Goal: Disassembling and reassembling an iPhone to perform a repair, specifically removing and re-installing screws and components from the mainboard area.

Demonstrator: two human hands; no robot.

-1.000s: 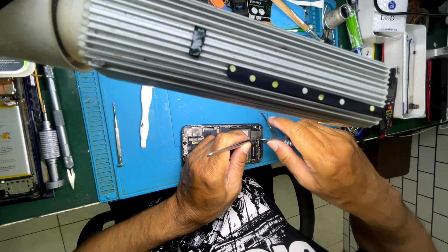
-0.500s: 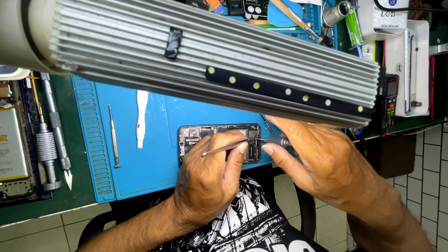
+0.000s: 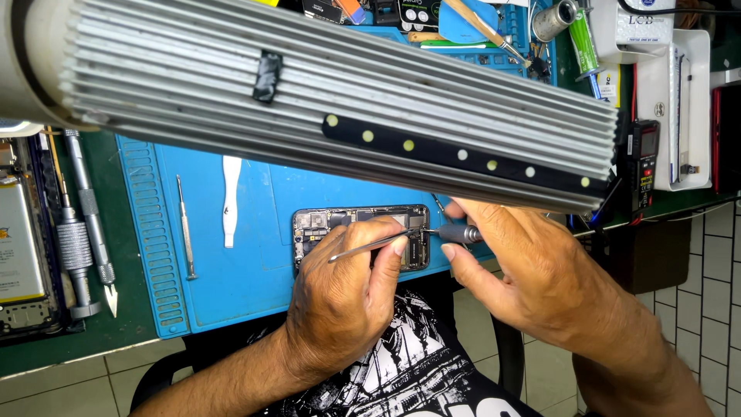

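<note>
An opened phone [image 3: 340, 228] lies flat on a blue work mat [image 3: 255, 270], just above frame centre, its long axis running from 9 to 3 o'clock and its exposed circuitry facing up. The left hand [image 3: 347, 297] covers its lower edge and pinches thin metal tweezers [image 3: 367, 245], which slant from 8 toward 2 o'clock across the phone. The right hand [image 3: 540, 270], at 3 o'clock of the phone, grips a small screwdriver [image 3: 459, 232] whose tip points toward 9 o'clock at the phone's right end; the exact contact point is hard to make out. A long ribbed grey lamp head [image 3: 309, 93] cuts diagonally across the upper frame and hides the bench behind it. At 9 o'clock of the phone, a white pry tool [image 3: 230, 201] and a slim screwdriver [image 3: 185, 228] lie on the mat, both lengthwise from 12 to 6.
</note>
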